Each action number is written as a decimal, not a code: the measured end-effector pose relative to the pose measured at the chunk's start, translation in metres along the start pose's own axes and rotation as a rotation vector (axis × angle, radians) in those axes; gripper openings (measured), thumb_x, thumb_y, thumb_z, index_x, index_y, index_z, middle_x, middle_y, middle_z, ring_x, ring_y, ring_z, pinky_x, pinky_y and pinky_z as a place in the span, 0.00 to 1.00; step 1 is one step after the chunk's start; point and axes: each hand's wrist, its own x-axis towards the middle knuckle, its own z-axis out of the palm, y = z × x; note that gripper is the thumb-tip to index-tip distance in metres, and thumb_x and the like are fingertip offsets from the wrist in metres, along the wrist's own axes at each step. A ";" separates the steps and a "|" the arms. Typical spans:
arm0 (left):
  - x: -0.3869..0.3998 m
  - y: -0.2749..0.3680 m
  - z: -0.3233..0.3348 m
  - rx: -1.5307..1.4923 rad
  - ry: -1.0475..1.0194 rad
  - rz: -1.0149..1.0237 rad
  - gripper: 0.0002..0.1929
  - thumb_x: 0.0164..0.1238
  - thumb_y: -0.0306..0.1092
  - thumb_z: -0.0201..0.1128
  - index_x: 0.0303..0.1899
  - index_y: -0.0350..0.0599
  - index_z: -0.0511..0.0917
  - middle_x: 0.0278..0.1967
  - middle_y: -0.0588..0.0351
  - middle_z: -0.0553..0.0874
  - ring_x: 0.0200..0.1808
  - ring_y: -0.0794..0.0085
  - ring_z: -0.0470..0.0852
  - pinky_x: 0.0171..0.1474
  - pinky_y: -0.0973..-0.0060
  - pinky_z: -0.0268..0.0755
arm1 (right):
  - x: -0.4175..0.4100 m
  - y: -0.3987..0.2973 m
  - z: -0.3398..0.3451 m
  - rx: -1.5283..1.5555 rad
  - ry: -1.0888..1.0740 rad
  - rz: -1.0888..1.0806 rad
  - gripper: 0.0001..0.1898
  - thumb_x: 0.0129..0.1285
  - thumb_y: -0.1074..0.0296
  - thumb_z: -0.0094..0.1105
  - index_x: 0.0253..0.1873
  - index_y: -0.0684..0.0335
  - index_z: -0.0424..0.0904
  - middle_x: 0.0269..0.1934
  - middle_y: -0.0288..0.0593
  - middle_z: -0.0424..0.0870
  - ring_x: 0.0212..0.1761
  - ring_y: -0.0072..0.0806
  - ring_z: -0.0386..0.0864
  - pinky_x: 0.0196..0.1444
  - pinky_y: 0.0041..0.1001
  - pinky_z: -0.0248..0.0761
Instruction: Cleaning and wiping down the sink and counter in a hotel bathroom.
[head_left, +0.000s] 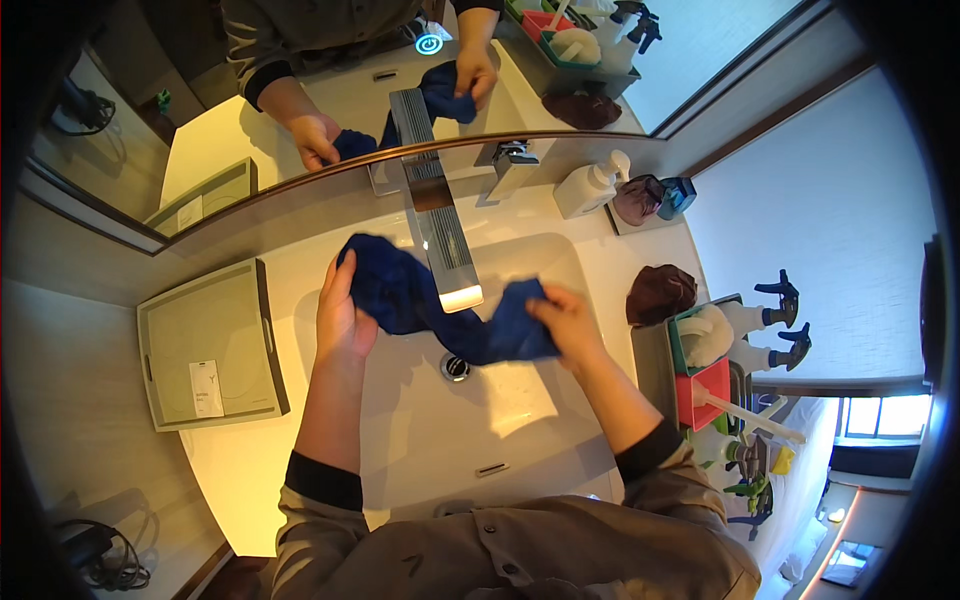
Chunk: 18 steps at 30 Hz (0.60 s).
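A dark blue cloth hangs stretched between my two hands over a white washbasin. My left hand grips its bunched left end, thumb up along the fabric. The other end is pinched in my right hand, which looks slightly blurred. The middle of the cloth sags behind the tip of a ribbed grey faucet with a lit end. Just below the cloth lies the round drain plug. Both hands and the cloth also show in the mirror.
Left of the basin lies a grey-green tray with a small white packet. Behind right stand a white pump bottle and two coloured glasses. Along the right edge are a crumpled dark brown cloth and a caddy with brushes and spray bottles.
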 end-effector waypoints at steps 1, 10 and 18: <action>0.006 -0.002 0.006 0.007 0.006 -0.001 0.15 0.76 0.40 0.55 0.56 0.44 0.76 0.51 0.56 0.84 0.54 0.67 0.82 0.61 0.66 0.71 | 0.013 -0.010 0.011 0.206 0.034 0.028 0.13 0.65 0.77 0.56 0.54 0.71 0.79 0.45 0.42 0.85 0.41 0.26 0.83 0.49 0.26 0.77; 0.026 -0.035 0.056 0.274 0.033 0.237 0.25 0.76 0.37 0.57 0.68 0.35 0.67 0.54 0.55 0.81 0.54 0.76 0.78 0.59 0.77 0.68 | 0.091 -0.030 0.091 0.270 -0.146 -0.348 0.13 0.69 0.73 0.52 0.55 0.72 0.76 0.50 0.37 0.76 0.49 0.21 0.73 0.46 0.20 0.69; -0.074 -0.052 0.048 1.026 0.016 0.591 0.20 0.71 0.27 0.60 0.62 0.29 0.72 0.61 0.39 0.78 0.61 0.64 0.78 0.62 0.73 0.69 | -0.028 -0.009 0.084 -0.281 0.094 -0.643 0.09 0.63 0.83 0.54 0.47 0.72 0.79 0.46 0.44 0.75 0.46 0.28 0.76 0.46 0.22 0.70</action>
